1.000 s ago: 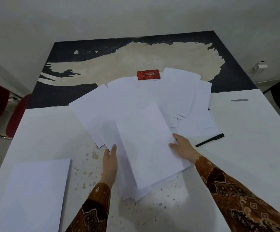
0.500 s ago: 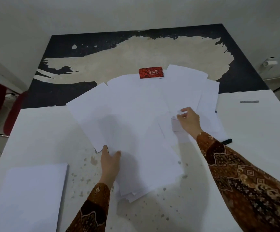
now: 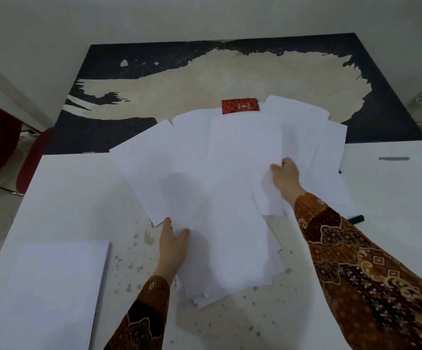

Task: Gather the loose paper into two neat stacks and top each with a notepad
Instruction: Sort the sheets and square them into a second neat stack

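Note:
Several loose white sheets (image 3: 230,178) lie fanned across the middle of the white table (image 3: 78,188). My left hand (image 3: 173,245) grips the near left edge of a bundle of sheets, thumb on top. Farther right, my right hand (image 3: 285,176) pinches the lower right corner of a sheet. A neat stack of paper (image 3: 51,289) sits at the near left. A red spiral notepad (image 3: 240,106) lies at the far edge of the sheets, partly tucked under them.
A black pen (image 3: 356,218) peeks out beside my right sleeve. A dark table with a worn pale patch (image 3: 217,79) adjoins the far side. Red chairs (image 3: 0,137) stand at the left. A grey mark (image 3: 393,158) is on the table's right.
My right hand moved from the bundle's right edge out to sheets farther right and now pinches a corner. The left hand went from lying beside the bundle to gripping its edge.

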The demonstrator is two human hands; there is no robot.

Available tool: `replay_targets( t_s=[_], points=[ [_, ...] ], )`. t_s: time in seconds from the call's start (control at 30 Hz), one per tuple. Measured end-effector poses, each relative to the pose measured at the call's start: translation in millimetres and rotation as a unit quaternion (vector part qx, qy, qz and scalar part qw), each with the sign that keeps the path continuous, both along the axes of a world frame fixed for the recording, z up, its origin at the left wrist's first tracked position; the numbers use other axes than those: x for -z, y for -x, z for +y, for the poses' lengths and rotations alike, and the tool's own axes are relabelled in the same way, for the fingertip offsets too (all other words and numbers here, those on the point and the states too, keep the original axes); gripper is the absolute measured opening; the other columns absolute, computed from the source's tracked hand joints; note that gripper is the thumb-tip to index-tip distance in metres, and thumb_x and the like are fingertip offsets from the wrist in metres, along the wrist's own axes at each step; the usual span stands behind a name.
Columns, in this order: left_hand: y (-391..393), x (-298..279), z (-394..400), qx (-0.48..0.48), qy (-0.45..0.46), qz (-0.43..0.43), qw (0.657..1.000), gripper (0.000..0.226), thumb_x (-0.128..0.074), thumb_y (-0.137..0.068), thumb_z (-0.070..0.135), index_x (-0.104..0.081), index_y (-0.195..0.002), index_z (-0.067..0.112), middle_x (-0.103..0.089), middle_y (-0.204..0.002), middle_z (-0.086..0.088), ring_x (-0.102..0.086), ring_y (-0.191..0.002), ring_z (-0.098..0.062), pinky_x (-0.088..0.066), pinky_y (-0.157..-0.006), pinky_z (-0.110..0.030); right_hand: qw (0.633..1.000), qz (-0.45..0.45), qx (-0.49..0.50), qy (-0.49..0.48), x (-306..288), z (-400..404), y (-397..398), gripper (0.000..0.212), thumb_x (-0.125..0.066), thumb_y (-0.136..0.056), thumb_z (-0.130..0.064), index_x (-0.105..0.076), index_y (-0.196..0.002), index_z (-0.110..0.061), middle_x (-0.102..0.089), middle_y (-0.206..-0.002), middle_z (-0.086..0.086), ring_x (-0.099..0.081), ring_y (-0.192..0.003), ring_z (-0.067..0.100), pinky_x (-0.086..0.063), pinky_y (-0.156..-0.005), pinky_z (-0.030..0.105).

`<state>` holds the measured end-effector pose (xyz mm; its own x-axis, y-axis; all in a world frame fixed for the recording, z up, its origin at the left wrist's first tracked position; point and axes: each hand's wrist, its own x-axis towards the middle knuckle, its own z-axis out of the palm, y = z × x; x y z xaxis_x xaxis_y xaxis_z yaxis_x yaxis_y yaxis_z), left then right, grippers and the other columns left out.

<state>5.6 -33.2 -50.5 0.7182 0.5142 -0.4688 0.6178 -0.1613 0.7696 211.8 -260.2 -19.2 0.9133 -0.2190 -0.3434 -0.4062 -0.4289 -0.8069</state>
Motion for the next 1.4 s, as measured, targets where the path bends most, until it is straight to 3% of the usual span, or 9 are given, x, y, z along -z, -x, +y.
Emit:
replay_targets(
  t_s=[0.27,0.57,0.7,0.83,0.93,1.07,1.17,1.27,1.4],
  points=[
    [1,-12,0,0.005,0.052,-0.014,0.999,0.025,-0.046,-0.093,0.001,-0.048,-0.114,0.014,-0.051,-0.113,0.007,-0.051,-0.091,-0.011,-0.043,-0.078,-0.02,0.955,-0.091,0.262,-0.109,-11,-77,5,0.021,-0.046,-0.091,-0.008,-0.053,-0.11,-0.009,-0.057,-0.107,0.007,-0.057,-0.097,0.025,-0.046,-0.087,0.032],
    [7,-20,-1,-0.025,0.102,-0.037,0.994,0.037,-0.04,-0.095,0.002,-0.042,-0.132,0.006,-0.052,-0.132,-0.012,-0.055,-0.103,-0.025,-0.049,-0.079,-0.028,0.999,-0.008,-0.039,0.012,10,-50,70,0.036,-0.046,-0.096,-0.018,-0.047,-0.131,-0.009,-0.055,-0.125,0.011,-0.053,-0.115,0.028,-0.041,-0.101,0.036],
    [5,-25,-6,-0.066,0.132,-0.076,0.986,0.05,-0.039,-0.102,0.029,-0.029,-0.148,0.011,-0.033,-0.151,0.001,-0.032,-0.138,-0.02,-0.025,-0.112,-0.033,0.986,-0.016,-0.16,0.043,20,-22,101,0.015,-0.046,-0.094,-0.009,-0.054,-0.106,-0.008,-0.063,-0.103,0.012,-0.058,-0.09,0.025,-0.042,-0.069,0.022],
    [7,-24,-10,-0.04,0.089,-0.096,0.991,0.036,-0.054,-0.095,0.016,-0.046,-0.129,0.01,-0.054,-0.13,-0.001,-0.051,-0.124,-0.023,-0.041,-0.103,-0.035,0.957,-0.033,-0.272,0.099,25,-3,123,0.016,-0.051,-0.094,-0.012,-0.049,-0.079,-0.018,-0.049,-0.078,-0.006,-0.05,-0.08,0.018,-0.031,-0.058,0.008],
    [10,-29,-11,-0.023,0.077,-0.12,0.99,0.026,-0.049,-0.09,-0.001,-0.056,-0.112,0.011,-0.068,-0.104,-0.01,-0.066,-0.089,-0.029,-0.056,-0.072,-0.033,0.967,-0.067,-0.231,0.079,26,6,122,0.009,-0.063,-0.087,-0.019,-0.055,-0.09,-0.02,-0.048,-0.088,-0.002,-0.049,-0.088,0.019,-0.035,-0.07,0.018],
    [0,-56,-12,-0.022,0.127,-0.164,0.978,0.03,-0.049,-0.089,-0.002,-0.059,-0.101,0.024,-0.067,-0.085,-0.011,-0.062,-0.07,-0.026,-0.053,-0.062,-0.035,0.982,0.042,-0.138,-0.126,13,-5,107,0.067,-0.071,-0.081,-0.039,-0.036,-0.136,-0.024,-0.052,-0.116,0.004,-0.053,-0.106,0.016,-0.042,-0.091,0.028],
    [-18,-71,-11,0.004,0.159,-0.173,0.972,0.033,-0.049,-0.089,-0.002,-0.06,-0.101,0.027,-0.07,-0.084,-0.006,-0.065,-0.071,-0.021,-0.056,-0.064,-0.034,0.959,0.108,-0.157,-0.211,9,-25,91,0.068,-0.07,-0.076,-0.053,-0.045,-0.13,-0.022,-0.061,-0.122,0.009,-0.062,-0.103,0.016,-0.051,-0.091,0.03],
    [-40,-73,-17,0.061,0.14,-0.163,0.975,0.03,-0.048,-0.088,0.0,-0.06,-0.114,0.01,-0.067,-0.104,-0.013,-0.064,-0.09,-0.023,-0.054,-0.079,-0.037,0.949,0.096,-0.144,-0.264,0,-35,81,0.024,-0.056,-0.093,-0.02,-0.06,-0.116,-0.015,-0.067,-0.116,0.002,-0.068,-0.094,0.014,-0.054,-0.082,0.027],
    [-67,-61,-37,0.098,0.085,-0.115,0.985,0.028,-0.042,-0.095,0.017,-0.059,-0.115,0.006,-0.051,-0.113,0.003,-0.046,-0.107,-0.013,-0.037,-0.098,-0.035,0.974,0.011,-0.149,-0.169,0,-55,70,0.034,-0.054,-0.095,-0.016,-0.054,-0.129,-0.015,-0.061,-0.122,-0.003,-0.059,-0.109,0.013,-0.043,-0.095,0.029]
  ],
)
